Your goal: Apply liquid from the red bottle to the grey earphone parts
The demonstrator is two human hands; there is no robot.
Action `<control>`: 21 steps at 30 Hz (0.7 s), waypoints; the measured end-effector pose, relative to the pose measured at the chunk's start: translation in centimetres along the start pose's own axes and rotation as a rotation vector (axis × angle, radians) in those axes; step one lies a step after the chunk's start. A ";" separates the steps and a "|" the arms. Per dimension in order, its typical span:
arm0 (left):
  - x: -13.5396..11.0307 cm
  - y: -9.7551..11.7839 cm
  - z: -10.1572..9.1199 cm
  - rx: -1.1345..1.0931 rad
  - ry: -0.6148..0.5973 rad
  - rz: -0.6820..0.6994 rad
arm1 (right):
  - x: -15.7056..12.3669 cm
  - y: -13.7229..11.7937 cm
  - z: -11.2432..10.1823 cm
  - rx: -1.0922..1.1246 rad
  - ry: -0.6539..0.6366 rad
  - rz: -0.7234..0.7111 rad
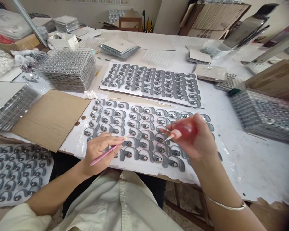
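My left hand point(101, 150) is closed round a thin pink stick point(105, 155) with a pale yellow tip, held pen-like above the near sheet. My right hand point(202, 141) grips a red squeeze bottle point(186, 127), its thin white nozzle pointing down and left over the pieces. Under both hands lies a white sheet point(83, 141) bearing rows of grey hook-shaped pieces point(148, 136), each with a shiny round part. The nozzle tip is near the pieces; I cannot tell whether it touches one. My hands partly cover several pieces.
A second board of grey pieces point(149, 81) lies beyond, and another point(14, 173) sits low at left. Stacked clear trays point(65, 69) stand at back left, with more trays point(267, 112) at right. Brown cardboard point(51, 118) and crumpled tissue point(90, 95) lie left of the sheet.
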State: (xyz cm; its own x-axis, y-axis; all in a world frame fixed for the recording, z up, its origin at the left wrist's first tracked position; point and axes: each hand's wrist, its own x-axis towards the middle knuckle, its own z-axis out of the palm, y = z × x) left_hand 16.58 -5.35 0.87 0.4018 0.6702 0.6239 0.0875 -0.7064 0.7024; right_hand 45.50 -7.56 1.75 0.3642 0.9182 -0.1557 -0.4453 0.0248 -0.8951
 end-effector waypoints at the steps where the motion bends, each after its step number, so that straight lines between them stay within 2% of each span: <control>1: -0.1 0.0 -0.5 0.015 0.023 -0.019 | -0.3 0.4 0.5 0.029 -0.035 0.109; 3: -0.6 -0.1 -1.3 0.051 0.065 -0.075 | -0.7 1.1 1.7 0.076 -0.074 0.255; 6: -1.8 -0.5 -2.2 0.108 0.106 -0.147 | -1.1 1.9 3.4 0.083 -0.087 0.292; 10: -3.1 -0.6 -2.8 0.125 0.133 -0.158 | -1.1 2.3 4.7 0.027 -0.117 0.248; 14: -3.4 -0.5 -3.0 0.111 0.125 -0.165 | -0.6 2.8 5.8 -0.028 -0.173 0.202; 18: -2.8 -0.1 -2.4 0.111 0.074 -0.059 | -0.4 2.6 5.8 -0.053 -0.161 0.187; 21: -2.2 -0.1 -1.0 0.102 -0.003 0.029 | -0.4 1.7 4.3 -0.126 -0.118 -0.018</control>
State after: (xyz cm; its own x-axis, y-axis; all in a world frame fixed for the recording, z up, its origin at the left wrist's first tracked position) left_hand 14.79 -6.51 -0.25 0.4079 0.6487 0.6425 0.1683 -0.7451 0.6454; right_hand 41.05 -6.20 2.13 0.2694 0.9583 -0.0953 -0.3308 -0.0009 -0.9437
